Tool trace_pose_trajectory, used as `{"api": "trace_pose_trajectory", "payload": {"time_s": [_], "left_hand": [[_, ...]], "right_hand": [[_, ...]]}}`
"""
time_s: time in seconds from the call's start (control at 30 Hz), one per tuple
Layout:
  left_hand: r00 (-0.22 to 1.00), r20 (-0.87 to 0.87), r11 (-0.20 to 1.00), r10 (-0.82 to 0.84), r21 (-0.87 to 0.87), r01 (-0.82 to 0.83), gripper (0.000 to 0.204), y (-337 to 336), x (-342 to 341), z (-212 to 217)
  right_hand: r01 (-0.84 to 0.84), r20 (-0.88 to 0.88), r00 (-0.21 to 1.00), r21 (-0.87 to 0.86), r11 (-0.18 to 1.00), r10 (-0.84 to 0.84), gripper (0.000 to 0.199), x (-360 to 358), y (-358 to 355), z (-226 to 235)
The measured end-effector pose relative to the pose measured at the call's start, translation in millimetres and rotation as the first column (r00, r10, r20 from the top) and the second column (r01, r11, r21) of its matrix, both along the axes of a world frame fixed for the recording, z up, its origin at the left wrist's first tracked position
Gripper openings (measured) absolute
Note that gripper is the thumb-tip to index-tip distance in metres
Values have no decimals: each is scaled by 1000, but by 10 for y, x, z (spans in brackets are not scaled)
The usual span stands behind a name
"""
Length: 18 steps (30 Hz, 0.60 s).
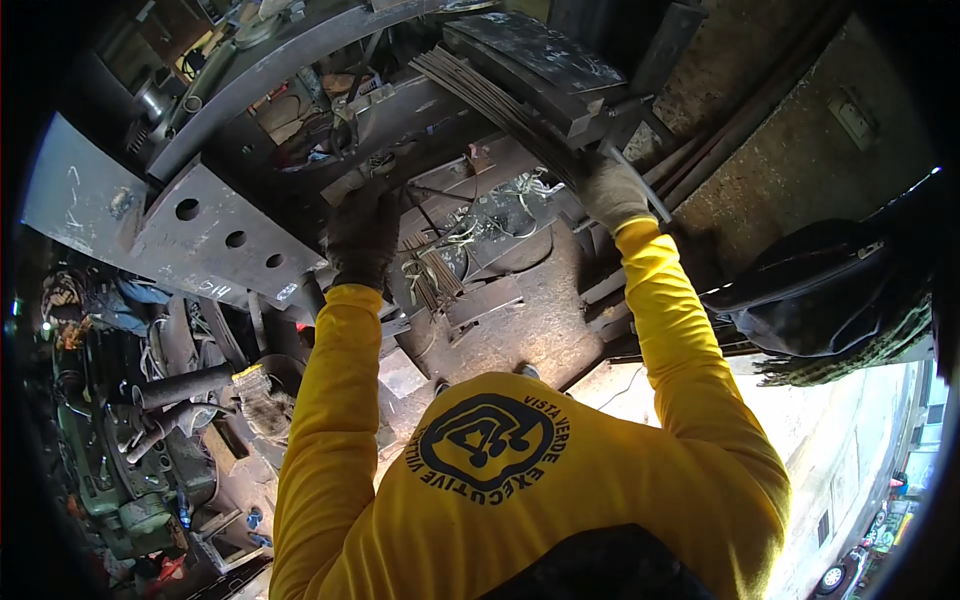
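Note:
My right hand (pixel 610 190), in a grey work glove, is closed around the near end of a bundle of thin metal rods (pixel 500 108). The rods slant up and left from it, alongside a thick dark steel slab (pixel 540 62). My left hand (pixel 362 235) wears a dark glove and is in deep shadow, right of a steel plate with round holes (pixel 235 240). Its fingers are too dark to make out. Below and between the hands lie a second bunch of short rods (pixel 432 275) and tangled pale strips (pixel 462 235).
A long curved steel beam (pixel 300 62) crosses the upper left. Pipes (pixel 185 385) and a greenish machine (pixel 120 500) crowd the lower left. At the right, a dark bag (pixel 815 285) hangs near the bright doorway, and long bars (pixel 745 110) lean along the wall.

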<state>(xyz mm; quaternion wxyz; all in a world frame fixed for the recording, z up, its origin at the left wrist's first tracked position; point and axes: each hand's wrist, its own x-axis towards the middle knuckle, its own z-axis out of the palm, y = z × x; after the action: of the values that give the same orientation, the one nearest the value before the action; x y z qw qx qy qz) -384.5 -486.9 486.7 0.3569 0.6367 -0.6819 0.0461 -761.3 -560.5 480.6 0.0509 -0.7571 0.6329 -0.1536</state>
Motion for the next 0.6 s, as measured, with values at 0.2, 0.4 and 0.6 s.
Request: {"api": "trace_pose_trajectory", "payload": {"time_s": [0.2, 0.4, 0.6], "left_hand": [[996, 76, 999, 45, 22, -47, 30, -36, 6, 3], [1000, -19, 999, 5, -46, -6, 30, -31, 68, -64], [1000, 5, 1000, 11, -25, -11, 30, -6, 48, -61]], "right_hand": [[-340, 905, 345, 368, 865, -250, 31, 56, 302, -73], [-350, 885, 460, 257, 901, -74, 33, 207, 1066, 46], [-299, 899, 363, 362, 883, -246, 30, 90, 1660, -152]]}}
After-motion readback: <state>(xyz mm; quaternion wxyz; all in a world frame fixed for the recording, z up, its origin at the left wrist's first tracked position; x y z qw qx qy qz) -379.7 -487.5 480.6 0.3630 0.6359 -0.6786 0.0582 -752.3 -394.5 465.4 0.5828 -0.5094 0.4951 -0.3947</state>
